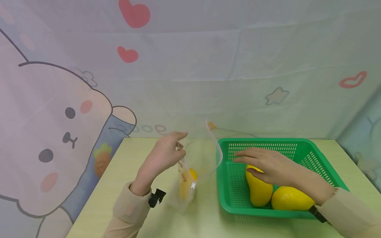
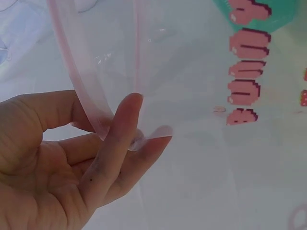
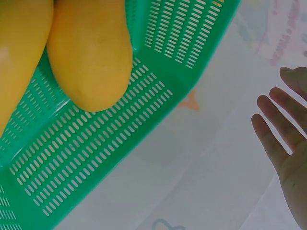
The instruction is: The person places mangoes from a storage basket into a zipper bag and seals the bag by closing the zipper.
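At six o'clock, a bag [image 1: 182, 196] is pinched at its rim by the left hand [image 1: 166, 152], seemingly to keep it open. At four, the right hand [image 1: 271, 165] is held empty, fingers loosely extended, over mangoes [image 1: 259, 191] in a basket [image 1: 221, 188].

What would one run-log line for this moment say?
left hand: holds clear bag by edge | right hand: empty, fingers extended over green basket | green basket: two yellow fruits | clear bag: yellow contents
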Motion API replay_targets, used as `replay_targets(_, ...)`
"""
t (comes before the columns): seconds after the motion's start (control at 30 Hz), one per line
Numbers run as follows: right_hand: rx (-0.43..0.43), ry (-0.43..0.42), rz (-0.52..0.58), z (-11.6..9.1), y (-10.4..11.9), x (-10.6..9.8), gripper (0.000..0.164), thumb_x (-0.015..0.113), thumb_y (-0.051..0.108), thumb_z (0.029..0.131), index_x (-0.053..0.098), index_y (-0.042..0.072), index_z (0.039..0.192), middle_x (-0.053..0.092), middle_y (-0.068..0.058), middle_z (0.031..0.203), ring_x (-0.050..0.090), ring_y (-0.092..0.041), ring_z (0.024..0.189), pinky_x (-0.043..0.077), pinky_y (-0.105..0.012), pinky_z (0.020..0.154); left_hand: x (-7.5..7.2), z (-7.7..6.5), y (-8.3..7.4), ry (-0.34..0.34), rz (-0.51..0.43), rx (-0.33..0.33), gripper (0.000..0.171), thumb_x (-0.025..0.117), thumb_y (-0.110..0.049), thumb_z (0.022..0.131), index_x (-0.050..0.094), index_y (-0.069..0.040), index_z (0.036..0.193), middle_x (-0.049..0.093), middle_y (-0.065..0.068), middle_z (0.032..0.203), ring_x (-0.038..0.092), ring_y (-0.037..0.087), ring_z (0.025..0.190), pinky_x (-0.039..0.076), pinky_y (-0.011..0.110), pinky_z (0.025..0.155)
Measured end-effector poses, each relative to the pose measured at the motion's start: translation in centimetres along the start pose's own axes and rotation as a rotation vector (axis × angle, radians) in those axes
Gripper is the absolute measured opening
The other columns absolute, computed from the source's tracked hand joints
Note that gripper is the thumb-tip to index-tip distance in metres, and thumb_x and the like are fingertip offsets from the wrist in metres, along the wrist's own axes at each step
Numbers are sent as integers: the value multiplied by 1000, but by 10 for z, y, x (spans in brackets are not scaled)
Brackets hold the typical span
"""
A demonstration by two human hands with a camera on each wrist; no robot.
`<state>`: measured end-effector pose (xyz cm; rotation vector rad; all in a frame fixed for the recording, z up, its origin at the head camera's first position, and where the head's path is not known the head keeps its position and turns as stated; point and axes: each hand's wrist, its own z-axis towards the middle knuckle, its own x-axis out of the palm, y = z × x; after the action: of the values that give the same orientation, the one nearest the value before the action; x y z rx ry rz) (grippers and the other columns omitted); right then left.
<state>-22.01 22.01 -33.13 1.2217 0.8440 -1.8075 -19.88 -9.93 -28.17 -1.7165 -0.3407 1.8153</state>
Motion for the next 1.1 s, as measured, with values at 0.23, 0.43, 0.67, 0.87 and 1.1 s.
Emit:
replay_targets(0.23,-12,67,-8,-4,-1,1,45,73,11,81,61,14,125,62,-3,129,60,-23,115,54,-40,90,-10,2,-3,-1,38,43,56,52,2,81,52,-5,137,53,10,142,65,20,94,42,23,61)
replay_targets(0.43,-14,96,-30,-8,-5,6,43,74,12,80,63,14,122,63,-1,126,60,-21,114,55,-38,90,-14,3,-4,1,53,39,56,51,2,81,53,-6,137,53,9,142,63,18,89,36,22,55)
replay_targets(0.67,-21,132,-46,-15,-9,13,43,74,9,79,64,14,120,64,-3,126,61,-23,113,55,-40,90,-16,1,-3,-10,27,44,56,51,1,81,54,-9,137,57,8,138,64,18,90,34,21,50)
replay_targets(0.87,-26,180,-43,-23,-11,19,43,71,3,79,64,14,120,64,-4,124,61,-24,111,55,-40,89,-14,0,2,-23,-11,40,56,52,-2,82,55,-14,136,62,9,129,51,15,65,31,20,46)
replay_targets(1.1,-60,191,-69,-29,-14,29,45,70,0,77,64,15,119,65,-3,121,61,-23,111,55,-42,87,-11,-2,4,-58,-43,57,53,53,-2,83,57,-15,134,60,9,133,64,19,91,35,21,46)
